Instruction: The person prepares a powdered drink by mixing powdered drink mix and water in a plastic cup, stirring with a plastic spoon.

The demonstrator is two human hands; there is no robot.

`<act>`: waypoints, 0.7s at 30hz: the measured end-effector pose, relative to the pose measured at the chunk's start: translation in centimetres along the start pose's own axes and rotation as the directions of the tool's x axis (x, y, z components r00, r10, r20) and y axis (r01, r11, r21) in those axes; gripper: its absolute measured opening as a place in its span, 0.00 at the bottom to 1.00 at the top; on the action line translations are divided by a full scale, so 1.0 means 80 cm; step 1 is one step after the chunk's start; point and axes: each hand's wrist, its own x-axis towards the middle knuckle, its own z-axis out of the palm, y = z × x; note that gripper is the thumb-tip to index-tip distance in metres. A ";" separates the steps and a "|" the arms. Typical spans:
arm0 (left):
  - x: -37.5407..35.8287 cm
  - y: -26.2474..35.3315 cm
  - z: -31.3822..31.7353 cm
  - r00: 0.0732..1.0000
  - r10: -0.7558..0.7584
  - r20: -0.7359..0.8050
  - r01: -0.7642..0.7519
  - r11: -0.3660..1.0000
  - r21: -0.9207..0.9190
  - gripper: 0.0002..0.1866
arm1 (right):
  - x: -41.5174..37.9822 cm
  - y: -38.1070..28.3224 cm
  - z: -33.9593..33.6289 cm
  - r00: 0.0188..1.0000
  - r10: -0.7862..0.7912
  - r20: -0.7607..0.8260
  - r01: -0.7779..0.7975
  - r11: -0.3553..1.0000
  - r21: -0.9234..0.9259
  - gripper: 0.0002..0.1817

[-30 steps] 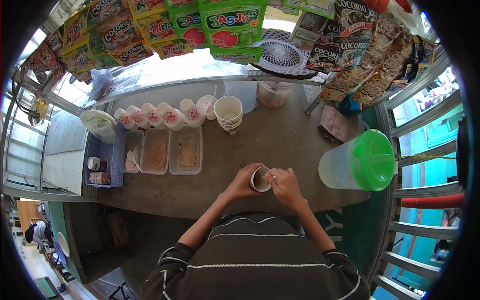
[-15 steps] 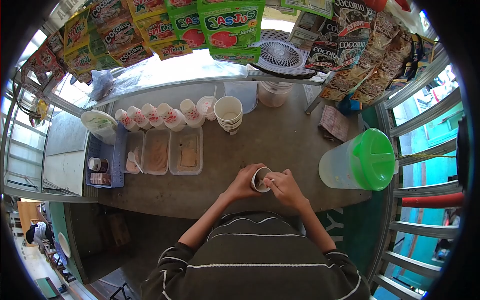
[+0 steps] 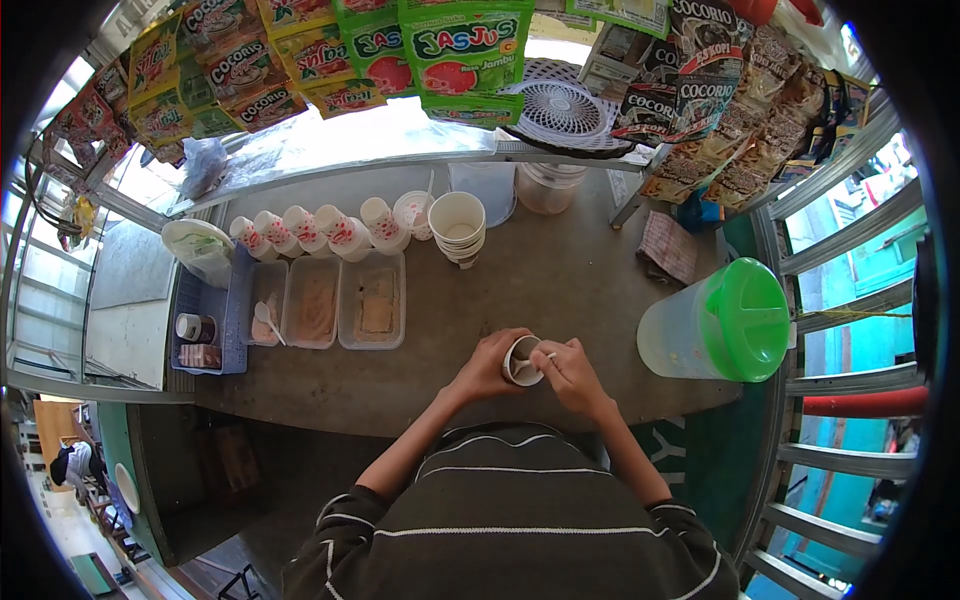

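Note:
My left hand (image 3: 482, 368) is wrapped round a white paper cup (image 3: 511, 374) near the front edge of the table. From the other side my right hand (image 3: 573, 377) pinches a white spoon (image 3: 523, 364), which reaches down into the cup. The cup's mouth faces up toward me; what lies at its bottom is hard to make out. Left of the hands stand three clear plastic tubs, the nearest a tub (image 3: 400, 322) with brownish powder in it. A white spoon (image 3: 271, 326) rests in the leftmost tub (image 3: 262, 342).
Behind the tubs is a row of printed cup stacks (image 3: 342, 232), beside a stack of plain cups (image 3: 457, 222). A green-lidded container (image 3: 750, 318) stands at the right, near a folded cloth (image 3: 668, 246). A blue basket (image 3: 238, 300) sits left. Drink sachets (image 3: 465, 55) hang overhead.
My right hand has shifted slightly at the cup's mouth, and the spoon shows more clearly inside. My left hand and the cup stay in place.

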 end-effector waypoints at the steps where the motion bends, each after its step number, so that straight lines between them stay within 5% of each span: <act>1: 0.000 -0.001 0.001 1.000 0.007 -0.006 -0.008 1.000 -0.012 0.39 | 0.001 -0.002 0.001 0.997 -0.017 -0.072 0.010 0.995 -0.097 0.15; 2: 0.000 -0.001 0.001 1.000 0.015 -0.014 -0.015 1.000 -0.022 0.39 | 0.002 -0.003 0.001 0.989 -0.041 -0.141 0.013 0.981 -0.194 0.15; 5: 0.000 -0.003 0.003 0.999 0.018 -0.029 -0.019 1.000 -0.022 0.39 | 0.000 0.002 0.003 0.999 -0.031 0.009 0.031 0.999 -0.045 0.15; 8: 0.000 -0.004 0.002 1.000 0.026 -0.017 -0.026 1.000 -0.007 0.39 | 0.002 -0.005 0.003 0.989 -0.058 -0.135 0.050 0.997 -0.066 0.14; 12: 0.000 -0.003 0.003 0.999 0.027 -0.047 -0.027 1.000 -0.004 0.39 | 0.000 0.005 0.004 0.996 -0.058 -0.065 0.049 0.991 -0.123 0.14; 15: 0.001 -0.001 0.002 1.000 0.026 -0.015 -0.026 1.000 0.007 0.39 | 0.001 0.001 -0.002 0.999 -0.009 -0.046 0.012 0.998 0.058 0.13; 18: 0.001 -0.001 0.003 1.000 -0.005 -0.029 0.004 1.000 -0.027 0.39 | 0.000 0.002 -0.002 0.997 -0.061 -0.045 0.051 0.982 -0.181 0.13; 21: 0.001 0.000 0.002 1.000 0.020 -0.018 -0.020 1.000 0.007 0.39 | 0.001 0.005 -0.003 0.994 -0.067 -0.088 0.066 0.998 -0.019 0.13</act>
